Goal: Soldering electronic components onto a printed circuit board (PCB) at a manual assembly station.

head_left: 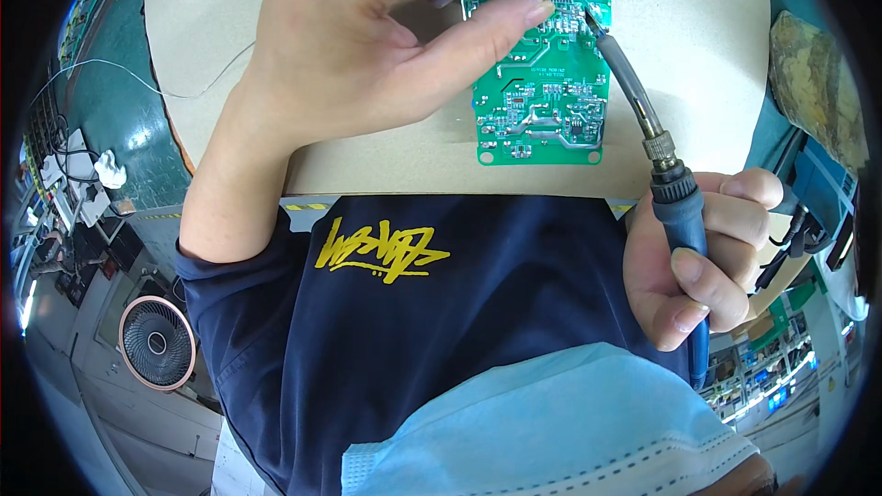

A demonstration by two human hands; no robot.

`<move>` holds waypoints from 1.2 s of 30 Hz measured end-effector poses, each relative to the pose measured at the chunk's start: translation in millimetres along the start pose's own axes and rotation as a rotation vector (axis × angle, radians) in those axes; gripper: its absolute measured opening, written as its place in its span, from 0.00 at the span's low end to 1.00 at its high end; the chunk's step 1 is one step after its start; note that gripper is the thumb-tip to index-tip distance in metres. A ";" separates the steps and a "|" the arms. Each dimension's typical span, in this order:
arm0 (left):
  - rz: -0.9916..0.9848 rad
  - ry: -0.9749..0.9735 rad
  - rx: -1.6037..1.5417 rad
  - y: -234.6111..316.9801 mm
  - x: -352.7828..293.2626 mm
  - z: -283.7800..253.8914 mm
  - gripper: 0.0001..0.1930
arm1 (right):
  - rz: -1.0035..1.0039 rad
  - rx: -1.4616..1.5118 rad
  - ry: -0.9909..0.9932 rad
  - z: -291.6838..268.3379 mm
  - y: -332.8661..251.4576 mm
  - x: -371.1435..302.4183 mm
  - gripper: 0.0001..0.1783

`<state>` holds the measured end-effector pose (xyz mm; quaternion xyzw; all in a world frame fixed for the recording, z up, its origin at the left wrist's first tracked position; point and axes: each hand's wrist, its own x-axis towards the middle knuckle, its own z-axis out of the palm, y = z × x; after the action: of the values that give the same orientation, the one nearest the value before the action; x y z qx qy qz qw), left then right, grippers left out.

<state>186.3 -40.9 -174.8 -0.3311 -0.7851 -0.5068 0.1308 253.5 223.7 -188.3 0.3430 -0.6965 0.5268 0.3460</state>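
Note:
A green circuit board (542,152) lies on a tan sheet (689,83), its solder joints and small parts facing up. My left hand (367,46) reaches over the board's upper left, thumb and finger pinched on a thin solder wire (138,79) that trails off to the left. The pinched end is mostly hidden by the fingers. My right hand (730,253) is wrapped around the blue handle of a soldering iron (675,186). The iron slants up and left, its dark tip at the board's right side, near a dark chip; whether it touches cannot be made out.
Left of the sheet shows a green mat (119,129) with crumpled white tissue (110,170) and cables. A brownish, stone-like item (818,87) sits at the right, above a blue object (822,188) with black cables. A round fan (157,342) stands at lower left.

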 end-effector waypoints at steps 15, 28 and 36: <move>0.020 -0.048 0.030 -3.5 -1.0 -0.4 0.06 | -0.030 -0.069 -0.108 -0.2 -5.9 5.2 0.20; -0.107 -0.019 0.033 17.2 13.9 0.5 0.03 | -0.031 0.057 -0.044 -3.1 7.4 6.7 0.24; -0.298 -0.039 0.387 36.1 14.3 -18.3 0.07 | 0.415 -0.031 -0.288 13.9 12.3 12.4 0.37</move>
<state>196.8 -41.9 -133.2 -0.1901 -0.9101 -0.3541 0.1007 234.9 211.4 -186.8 0.2589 -0.8020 0.5217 0.1328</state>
